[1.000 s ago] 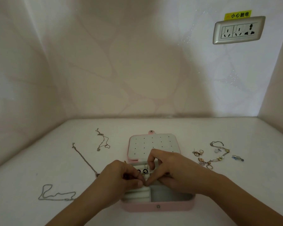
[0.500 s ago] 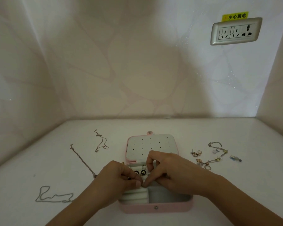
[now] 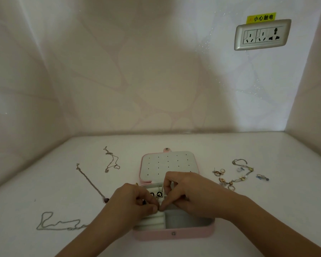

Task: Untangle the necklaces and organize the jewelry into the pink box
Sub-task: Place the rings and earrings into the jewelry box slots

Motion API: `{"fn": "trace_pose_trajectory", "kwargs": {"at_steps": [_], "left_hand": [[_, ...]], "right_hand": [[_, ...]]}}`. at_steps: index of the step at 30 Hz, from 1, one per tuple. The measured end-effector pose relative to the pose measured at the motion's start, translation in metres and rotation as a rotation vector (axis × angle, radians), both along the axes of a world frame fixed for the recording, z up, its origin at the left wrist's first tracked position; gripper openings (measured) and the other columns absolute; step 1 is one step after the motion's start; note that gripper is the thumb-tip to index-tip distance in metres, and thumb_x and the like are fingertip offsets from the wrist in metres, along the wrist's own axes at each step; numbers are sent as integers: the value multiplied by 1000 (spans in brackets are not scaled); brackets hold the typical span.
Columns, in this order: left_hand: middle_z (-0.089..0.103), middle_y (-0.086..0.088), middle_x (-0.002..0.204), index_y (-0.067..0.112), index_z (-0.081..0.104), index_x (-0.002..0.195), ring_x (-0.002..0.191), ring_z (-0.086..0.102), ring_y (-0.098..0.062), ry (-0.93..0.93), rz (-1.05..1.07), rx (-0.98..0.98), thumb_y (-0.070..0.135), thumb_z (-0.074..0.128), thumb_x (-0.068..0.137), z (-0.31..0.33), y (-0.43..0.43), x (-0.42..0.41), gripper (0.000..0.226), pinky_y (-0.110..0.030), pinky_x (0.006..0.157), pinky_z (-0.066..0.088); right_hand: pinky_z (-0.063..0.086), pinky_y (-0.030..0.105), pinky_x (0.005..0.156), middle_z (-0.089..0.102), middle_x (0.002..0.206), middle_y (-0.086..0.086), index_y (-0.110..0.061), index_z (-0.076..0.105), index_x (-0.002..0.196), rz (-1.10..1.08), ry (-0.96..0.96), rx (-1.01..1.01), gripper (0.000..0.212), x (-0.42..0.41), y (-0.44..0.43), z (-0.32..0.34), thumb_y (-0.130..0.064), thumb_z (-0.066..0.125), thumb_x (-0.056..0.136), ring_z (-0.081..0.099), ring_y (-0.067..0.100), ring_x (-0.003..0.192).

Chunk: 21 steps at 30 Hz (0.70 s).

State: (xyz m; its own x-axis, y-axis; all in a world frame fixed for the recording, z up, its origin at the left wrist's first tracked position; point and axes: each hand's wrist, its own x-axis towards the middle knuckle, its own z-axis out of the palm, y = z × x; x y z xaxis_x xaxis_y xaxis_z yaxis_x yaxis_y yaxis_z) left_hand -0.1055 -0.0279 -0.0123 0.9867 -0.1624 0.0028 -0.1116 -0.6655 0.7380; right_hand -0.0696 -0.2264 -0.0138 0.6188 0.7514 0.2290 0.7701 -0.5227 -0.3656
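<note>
Head: left hand (image 3: 131, 204) and right hand (image 3: 193, 196) pinch necklace (image 3: 159, 193) over pink box (image 3: 191, 235); label (image 3: 261, 18) 小心触电.

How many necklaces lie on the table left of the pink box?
3: thin chain farthest back, diagonal chain with dark pendant, silver chain nearest, its end hidden by the left forearm.

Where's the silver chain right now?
Head view, lower left: the silver chain lies left of the pink box, nearer the camera than the dark-pendant necklace.
</note>
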Motion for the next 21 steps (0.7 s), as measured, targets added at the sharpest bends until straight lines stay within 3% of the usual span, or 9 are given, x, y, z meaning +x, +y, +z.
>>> {"fn": "trace_pose_trajectory", "kwargs": {"at_steps": [4,9,16,21], "left_hand": [[38,11,38,27,69,65,40,30,-5,-30,22,-22,17,77,76,-3,1,2,17,-17,47,24],[39,10,39,23,65,66,40,32,-4,-39,36,1,16,80,72,-3,2,7,18,-17,46,25],[39,13,35,20,61,65,37,36,-2,-27,34,35,16,80,72,0,1,8,21,-11,43,27],[45,15,38,25,59,63,39,42,4,-40,52,101,21,81,71,-2,1,8,24,-10,43,28]], "right_hand": [[46,31,76,46,95,-18,-34,75,100,6,5,7,30,-1,0,0,-25,49,88,51,4,84],[46,31,78,48,94,-15,-30,75,103,25,10,-20,27,-2,0,4,-19,54,90,51,6,86],[35,10,77,45,88,-23,-27,75,105,26,60,-4,27,1,-1,4,-11,58,91,44,-6,83],[36,8,74,55,89,-16,-29,73,108,28,99,-14,24,2,-2,3,-16,62,92,47,-9,79]]}}
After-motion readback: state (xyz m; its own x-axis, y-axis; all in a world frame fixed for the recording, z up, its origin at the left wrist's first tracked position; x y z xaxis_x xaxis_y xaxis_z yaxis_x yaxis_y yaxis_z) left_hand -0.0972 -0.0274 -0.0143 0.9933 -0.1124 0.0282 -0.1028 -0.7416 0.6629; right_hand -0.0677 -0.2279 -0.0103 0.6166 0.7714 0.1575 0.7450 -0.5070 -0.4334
